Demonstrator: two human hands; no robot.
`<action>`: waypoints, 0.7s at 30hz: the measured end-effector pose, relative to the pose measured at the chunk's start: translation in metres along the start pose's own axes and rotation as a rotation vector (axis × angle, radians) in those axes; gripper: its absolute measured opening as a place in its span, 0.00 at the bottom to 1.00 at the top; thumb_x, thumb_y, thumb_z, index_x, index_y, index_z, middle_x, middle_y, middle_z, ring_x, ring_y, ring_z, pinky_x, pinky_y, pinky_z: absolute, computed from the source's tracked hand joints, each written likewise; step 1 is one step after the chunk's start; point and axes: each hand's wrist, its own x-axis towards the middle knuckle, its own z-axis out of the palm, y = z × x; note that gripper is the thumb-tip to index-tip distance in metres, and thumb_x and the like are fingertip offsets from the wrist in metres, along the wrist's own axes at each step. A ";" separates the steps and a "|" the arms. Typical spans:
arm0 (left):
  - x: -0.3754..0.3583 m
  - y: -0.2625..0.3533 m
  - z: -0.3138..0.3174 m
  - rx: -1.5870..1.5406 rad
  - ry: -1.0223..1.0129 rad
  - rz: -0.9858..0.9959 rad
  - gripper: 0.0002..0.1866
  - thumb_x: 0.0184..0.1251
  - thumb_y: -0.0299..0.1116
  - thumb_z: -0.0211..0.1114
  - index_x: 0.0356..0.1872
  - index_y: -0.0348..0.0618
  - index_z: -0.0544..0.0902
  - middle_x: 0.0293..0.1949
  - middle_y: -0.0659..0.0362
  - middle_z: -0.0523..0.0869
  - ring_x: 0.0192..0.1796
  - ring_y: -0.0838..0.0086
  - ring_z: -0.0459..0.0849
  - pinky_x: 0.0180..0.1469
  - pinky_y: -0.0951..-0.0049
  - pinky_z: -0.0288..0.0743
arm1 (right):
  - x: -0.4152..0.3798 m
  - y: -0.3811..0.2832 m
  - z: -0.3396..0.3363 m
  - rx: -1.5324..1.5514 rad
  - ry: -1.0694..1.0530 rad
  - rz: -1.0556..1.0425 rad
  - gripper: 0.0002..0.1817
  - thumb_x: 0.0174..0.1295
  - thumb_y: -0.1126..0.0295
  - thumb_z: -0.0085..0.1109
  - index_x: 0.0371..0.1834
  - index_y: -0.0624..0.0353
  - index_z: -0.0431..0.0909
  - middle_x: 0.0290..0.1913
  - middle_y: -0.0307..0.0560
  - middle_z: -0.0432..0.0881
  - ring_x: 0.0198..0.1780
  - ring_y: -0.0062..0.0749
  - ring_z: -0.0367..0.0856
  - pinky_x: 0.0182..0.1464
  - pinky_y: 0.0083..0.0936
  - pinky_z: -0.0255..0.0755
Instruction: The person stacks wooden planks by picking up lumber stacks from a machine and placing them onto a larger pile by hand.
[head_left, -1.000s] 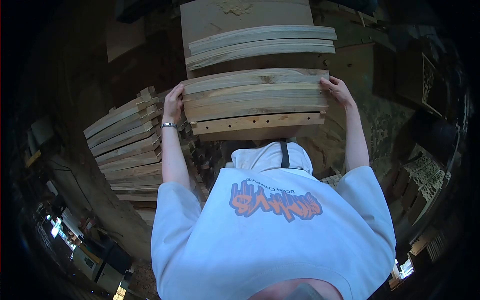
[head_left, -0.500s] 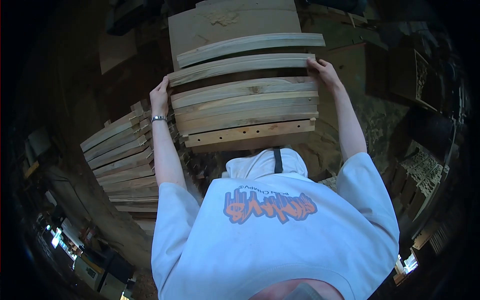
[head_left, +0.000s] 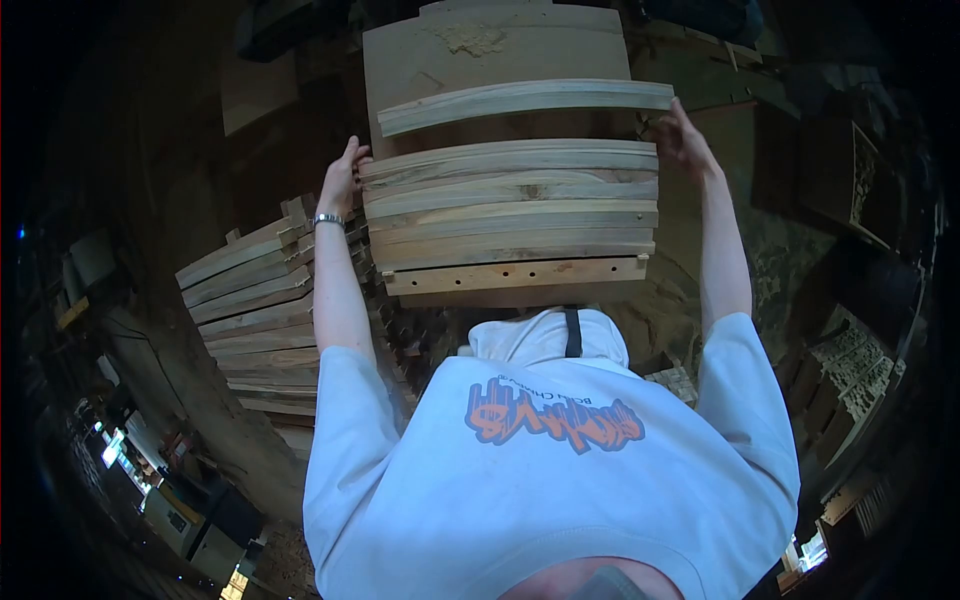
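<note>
Several pale curved wooden slats lie side by side on the work surface in front of me, their long edges together. At the near side of this row is a wooden rail with dark holes along it. Beyond the row, a single curved slat lies apart, with a gap between. My left hand, wearing a metal band at the wrist, is beside the left end of the row's far slat, fingers apart. My right hand is spread near the right end of the single slat; whether its fingertip touches cannot be seen.
A board with a small heap of sawdust on it extends beyond the slats. To my left stands a stack of similar slats. Piled wood pieces sit at the right, near a dark-sided box.
The slat that both hands held by its ends now lies against the row. Both hands have let go, and the right has moved outward and slightly farther away.
</note>
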 end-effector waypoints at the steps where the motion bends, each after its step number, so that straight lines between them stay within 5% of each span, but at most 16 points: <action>1: 0.001 0.009 0.012 0.077 0.055 0.133 0.29 0.69 0.52 0.64 0.56 0.33 0.81 0.47 0.57 0.86 0.47 0.76 0.84 0.50 0.76 0.76 | 0.004 -0.008 0.005 0.073 0.020 0.016 0.32 0.65 0.45 0.61 0.59 0.64 0.79 0.52 0.43 0.82 0.49 0.22 0.78 0.52 0.20 0.72; 3: 0.004 0.019 0.028 0.154 0.115 0.270 0.28 0.69 0.50 0.65 0.57 0.32 0.81 0.47 0.57 0.87 0.47 0.76 0.84 0.51 0.76 0.76 | 0.015 -0.015 0.022 0.031 0.125 -0.341 0.31 0.66 0.46 0.60 0.58 0.65 0.79 0.52 0.44 0.82 0.48 0.25 0.80 0.54 0.23 0.73; 6: 0.002 0.022 0.039 0.145 0.199 0.361 0.21 0.67 0.37 0.69 0.55 0.33 0.82 0.48 0.57 0.86 0.51 0.75 0.83 0.58 0.71 0.77 | -0.001 -0.016 0.035 -0.079 0.039 -0.306 0.30 0.66 0.49 0.62 0.59 0.65 0.78 0.52 0.44 0.82 0.49 0.25 0.79 0.54 0.24 0.73; 15: -0.022 -0.029 0.001 -0.094 0.060 0.330 0.20 0.67 0.36 0.68 0.55 0.34 0.82 0.49 0.59 0.86 0.51 0.77 0.81 0.51 0.74 0.76 | -0.043 0.019 0.043 -0.209 -0.011 -0.313 0.30 0.62 0.48 0.65 0.58 0.61 0.80 0.53 0.43 0.84 0.57 0.24 0.76 0.62 0.23 0.66; 19: -0.027 -0.027 0.011 -0.132 0.075 0.303 0.19 0.67 0.36 0.68 0.55 0.36 0.82 0.47 0.60 0.86 0.53 0.74 0.81 0.56 0.71 0.74 | -0.051 0.011 0.049 -0.180 -0.020 -0.334 0.33 0.60 0.44 0.67 0.57 0.63 0.81 0.51 0.43 0.84 0.55 0.23 0.77 0.60 0.21 0.67; 21: -0.020 -0.026 0.012 -0.175 -0.011 0.281 0.22 0.65 0.39 0.69 0.55 0.36 0.82 0.50 0.57 0.85 0.55 0.73 0.80 0.58 0.70 0.73 | -0.076 0.005 0.065 -0.253 0.127 -0.232 0.37 0.59 0.43 0.66 0.60 0.65 0.77 0.55 0.49 0.81 0.58 0.31 0.76 0.63 0.28 0.65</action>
